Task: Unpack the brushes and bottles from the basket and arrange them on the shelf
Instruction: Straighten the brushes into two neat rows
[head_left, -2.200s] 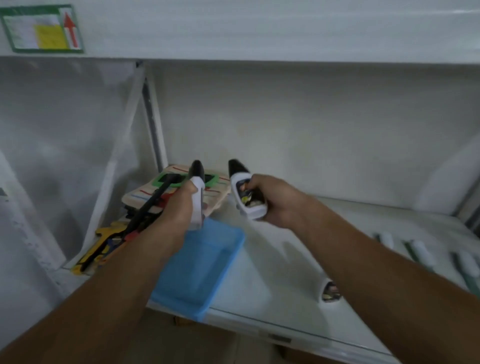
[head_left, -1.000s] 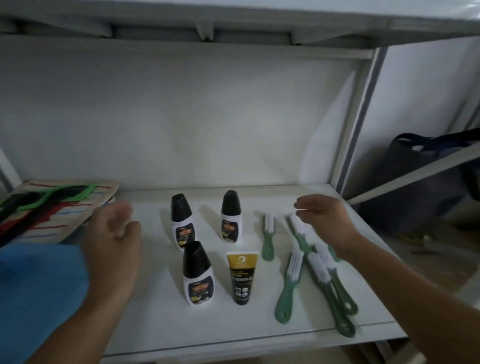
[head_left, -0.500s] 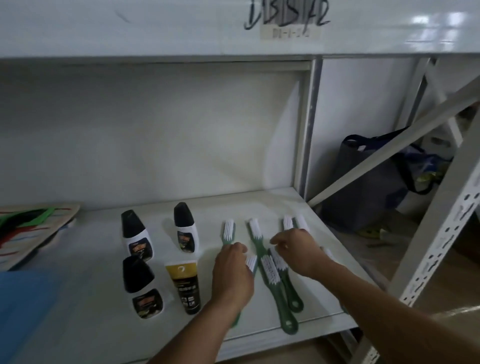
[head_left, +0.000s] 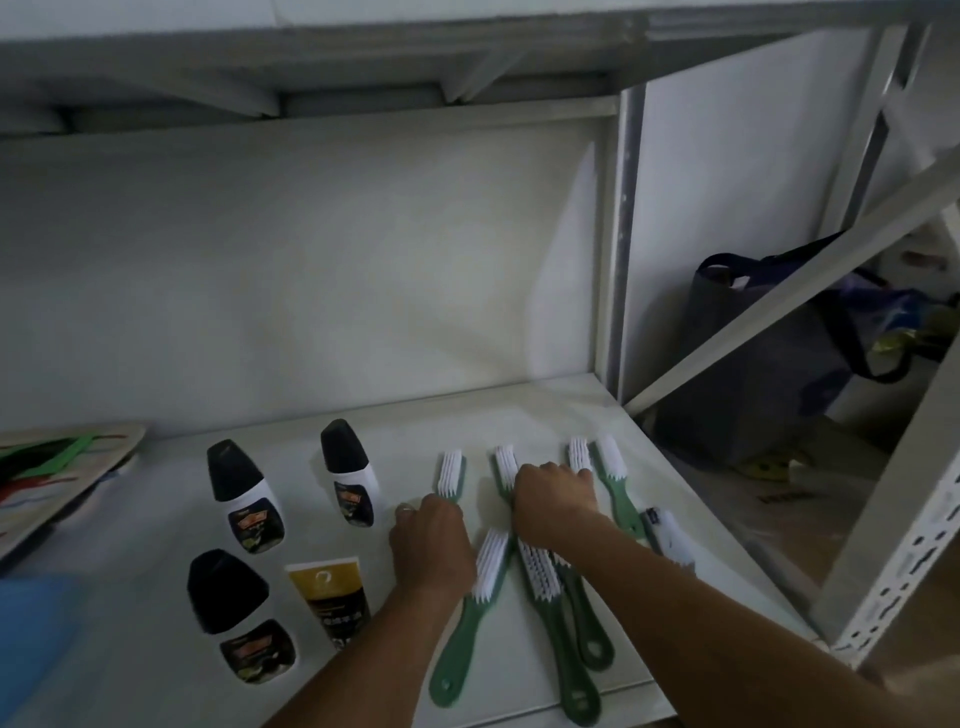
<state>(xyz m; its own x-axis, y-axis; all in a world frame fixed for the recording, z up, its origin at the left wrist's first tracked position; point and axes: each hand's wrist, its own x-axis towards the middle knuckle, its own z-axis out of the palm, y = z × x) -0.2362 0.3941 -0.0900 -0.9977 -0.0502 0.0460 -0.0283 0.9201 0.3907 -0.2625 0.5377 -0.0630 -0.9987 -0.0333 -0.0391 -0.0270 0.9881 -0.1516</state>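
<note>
Head view looks down on the white shelf (head_left: 519, 421), and I check its edges first. Its front lip runs along the bottom of the frame, and the green handles of the nearest brushes reach almost to it. At the right a grey upright post (head_left: 621, 249) closes the bay, with a slanted brace (head_left: 779, 291) beyond it and a dark bag (head_left: 753, 374) behind that. Open shelf lies along the back wall, behind the bottles and brushes, across the middle of the frame.

My left hand (head_left: 434, 551) rests palm down in the lower centre, knuckles up, fingers curled narrow over the handle of the back-left brush (head_left: 451, 473), whose white bristles show just past the fingertips; I cannot tell whether the grip has closed on it. Just right of that hand lies the front-left brush (head_left: 480, 597), touching or nearly so. My right hand (head_left: 553, 501) sits just right of centre, laid over the middle brushes (head_left: 506, 465), the grip flat and hidden beneath; I cannot tell if it holds one. More brushes (head_left: 608, 462) fan out to its right.

Left of my hands stand three black-capped bottles (head_left: 244, 493), and a gold-and-black tube (head_left: 330, 592) lies flat. A blue basket (head_left: 31, 634) shows at the lower left edge.
</note>
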